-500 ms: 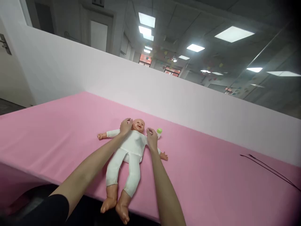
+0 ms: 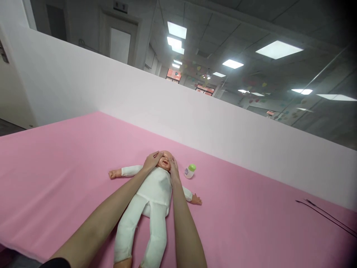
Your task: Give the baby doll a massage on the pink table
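Reaching over the pink cloth (image 2: 251,216), I have the doll (image 2: 158,185) on its back, arms spread. My left hand (image 2: 151,161) and right hand (image 2: 174,170) lie cupped, unclenched, against opposite sides of its head (image 2: 165,163). Near my right hand stands a green-capped bottle (image 2: 189,172), its label too blurred to read.

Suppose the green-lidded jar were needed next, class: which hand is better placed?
Probably the right hand: it is nearer the jar, while the left hand lies across the doll's head.
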The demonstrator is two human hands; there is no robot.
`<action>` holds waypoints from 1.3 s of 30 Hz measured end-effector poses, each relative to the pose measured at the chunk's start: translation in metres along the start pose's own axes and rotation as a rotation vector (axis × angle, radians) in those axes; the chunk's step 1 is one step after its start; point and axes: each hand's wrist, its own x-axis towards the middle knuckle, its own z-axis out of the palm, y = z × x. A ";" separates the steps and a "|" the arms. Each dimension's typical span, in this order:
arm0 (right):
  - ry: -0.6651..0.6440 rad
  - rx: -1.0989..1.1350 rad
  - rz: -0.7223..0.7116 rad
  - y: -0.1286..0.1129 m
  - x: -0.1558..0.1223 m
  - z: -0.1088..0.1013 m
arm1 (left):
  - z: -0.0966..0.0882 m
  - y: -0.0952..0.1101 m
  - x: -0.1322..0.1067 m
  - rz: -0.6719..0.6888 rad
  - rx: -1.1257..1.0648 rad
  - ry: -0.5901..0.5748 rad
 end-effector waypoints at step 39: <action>0.059 0.184 0.004 0.010 0.004 0.003 | 0.001 -0.013 0.002 -0.020 -0.021 0.080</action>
